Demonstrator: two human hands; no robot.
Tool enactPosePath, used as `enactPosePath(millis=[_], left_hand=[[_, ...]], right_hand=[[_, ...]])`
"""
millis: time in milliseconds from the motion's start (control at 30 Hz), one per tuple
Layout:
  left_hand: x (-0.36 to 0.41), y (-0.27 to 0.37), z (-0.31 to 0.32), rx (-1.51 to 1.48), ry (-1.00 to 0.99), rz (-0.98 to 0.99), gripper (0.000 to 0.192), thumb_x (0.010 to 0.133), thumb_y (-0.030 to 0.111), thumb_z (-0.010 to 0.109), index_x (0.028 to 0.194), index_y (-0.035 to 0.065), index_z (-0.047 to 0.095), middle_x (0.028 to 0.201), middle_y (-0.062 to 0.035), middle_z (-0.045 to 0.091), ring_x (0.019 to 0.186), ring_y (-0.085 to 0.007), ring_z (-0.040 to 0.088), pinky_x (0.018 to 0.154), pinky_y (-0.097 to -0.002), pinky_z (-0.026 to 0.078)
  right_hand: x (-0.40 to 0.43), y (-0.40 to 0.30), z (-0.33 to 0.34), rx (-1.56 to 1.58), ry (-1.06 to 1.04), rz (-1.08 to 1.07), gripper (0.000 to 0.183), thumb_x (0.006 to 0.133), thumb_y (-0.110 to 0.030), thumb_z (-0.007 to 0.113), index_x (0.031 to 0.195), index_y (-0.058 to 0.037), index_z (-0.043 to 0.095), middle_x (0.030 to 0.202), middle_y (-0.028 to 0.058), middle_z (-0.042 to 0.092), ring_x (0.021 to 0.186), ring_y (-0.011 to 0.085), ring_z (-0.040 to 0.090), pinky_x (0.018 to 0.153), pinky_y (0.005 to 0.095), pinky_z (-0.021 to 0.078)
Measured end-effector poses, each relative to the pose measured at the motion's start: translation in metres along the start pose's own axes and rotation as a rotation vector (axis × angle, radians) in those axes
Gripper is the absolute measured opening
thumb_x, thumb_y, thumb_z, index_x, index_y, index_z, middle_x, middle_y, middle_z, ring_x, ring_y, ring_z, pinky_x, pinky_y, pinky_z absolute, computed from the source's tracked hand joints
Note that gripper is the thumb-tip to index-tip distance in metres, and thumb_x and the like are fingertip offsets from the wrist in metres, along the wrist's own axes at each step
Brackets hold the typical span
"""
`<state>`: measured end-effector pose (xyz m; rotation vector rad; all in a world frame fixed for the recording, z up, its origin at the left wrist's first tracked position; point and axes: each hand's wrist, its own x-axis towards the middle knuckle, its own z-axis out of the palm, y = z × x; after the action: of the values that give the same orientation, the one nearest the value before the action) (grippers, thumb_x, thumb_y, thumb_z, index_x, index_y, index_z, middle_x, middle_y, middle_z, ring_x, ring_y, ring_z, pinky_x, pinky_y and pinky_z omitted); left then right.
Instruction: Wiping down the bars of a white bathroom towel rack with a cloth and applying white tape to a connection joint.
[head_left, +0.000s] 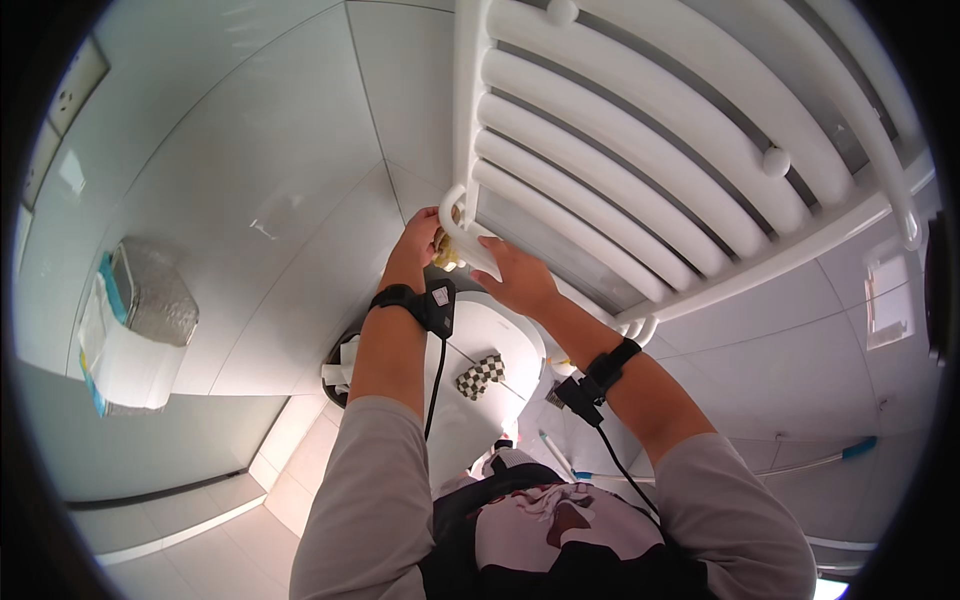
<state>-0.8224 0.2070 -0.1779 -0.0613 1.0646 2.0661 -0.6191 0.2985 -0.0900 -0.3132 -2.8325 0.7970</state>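
A white towel radiator (592, 142) with curved tubes fills the upper right, and a white rounded rail (472, 247) sticks out at its near left corner. My left hand (421, 234) grips a crumpled yellow-brown cloth (446, 251) beside that rail, at the radiator's left upright; part of the cloth is hidden behind the rail and fingers. My right hand (517, 277) touches the rail with its fingers, the thumb apart from them, and nothing shows held in it. Both forearms wear black straps with small cabled devices. Below the hands, a black-and-white checkered cloth (481, 376) lies on the white toilet lid (517, 345).
A waste bin (330, 375) with white paper in it stands left of the toilet. On the left wall hangs a holder with a pack of tissue (135, 360). Wall sockets (71, 94) are at the upper left. A pole with blue ends (810, 463) lies at the lower right.
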Motion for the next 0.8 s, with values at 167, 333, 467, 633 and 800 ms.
enactPosePath(millis=[167,333,467,633,800], left_hand=[[0.024,-0.001,0.011,0.463,0.023,-0.093,0.052,0.071,0.031,0.078,0.104,-0.0021,0.055,0.091,-0.0103,0.062,0.08,-0.0208,0.06,0.069,-0.0354,0.05],[0.033,-0.001,0.011,0.658,-0.045,-0.069,0.038,0.075,0.032,0.074,0.096,0.0033,0.062,0.083,-0.0043,0.062,0.074,-0.0179,0.059,0.067,-0.033,0.048],[0.029,-0.018,0.002,0.502,-0.045,-0.006,0.033,0.08,0.029,0.069,0.097,0.0019,0.062,0.083,-0.0049,0.062,0.073,-0.018,0.059,0.067,-0.0329,0.048],[0.026,-0.046,0.014,0.383,0.119,0.152,0.038,0.084,0.032,0.064,0.105,-0.0008,0.062,0.089,-0.0086,0.064,0.078,-0.0175,0.059,0.068,-0.0349,0.047],[0.017,-0.057,0.015,0.464,0.248,0.22,0.038,0.088,0.031,0.056,0.109,-0.0003,0.06,0.097,-0.0081,0.064,0.083,-0.0176,0.061,0.07,-0.0336,0.048]], right_hand=[[0.002,-0.001,-0.002,0.024,-0.018,0.033,0.055,0.082,-0.036,0.059,0.124,-0.0061,0.041,0.109,0.019,0.057,0.093,0.0349,0.059,0.081,0.0412,0.0469],[0.001,0.0,0.001,-0.055,0.003,0.001,0.055,0.081,-0.037,0.058,0.123,-0.0065,0.04,0.105,0.0187,0.058,0.09,0.0349,0.06,0.077,0.0425,0.0486],[0.001,-0.007,0.002,-0.112,0.007,0.027,0.051,0.083,-0.036,0.058,0.122,-0.0089,0.041,0.106,0.0173,0.059,0.091,0.036,0.06,0.078,0.0439,0.0476],[0.0,-0.004,0.002,-0.109,0.041,0.026,0.045,0.084,-0.034,0.057,0.119,-0.0092,0.042,0.102,0.0165,0.061,0.087,0.0362,0.06,0.076,0.0444,0.0478],[0.0,-0.011,0.003,-0.109,0.039,0.043,0.041,0.085,-0.033,0.054,0.118,-0.0114,0.043,0.102,0.016,0.061,0.086,0.037,0.06,0.075,0.0452,0.0472]])
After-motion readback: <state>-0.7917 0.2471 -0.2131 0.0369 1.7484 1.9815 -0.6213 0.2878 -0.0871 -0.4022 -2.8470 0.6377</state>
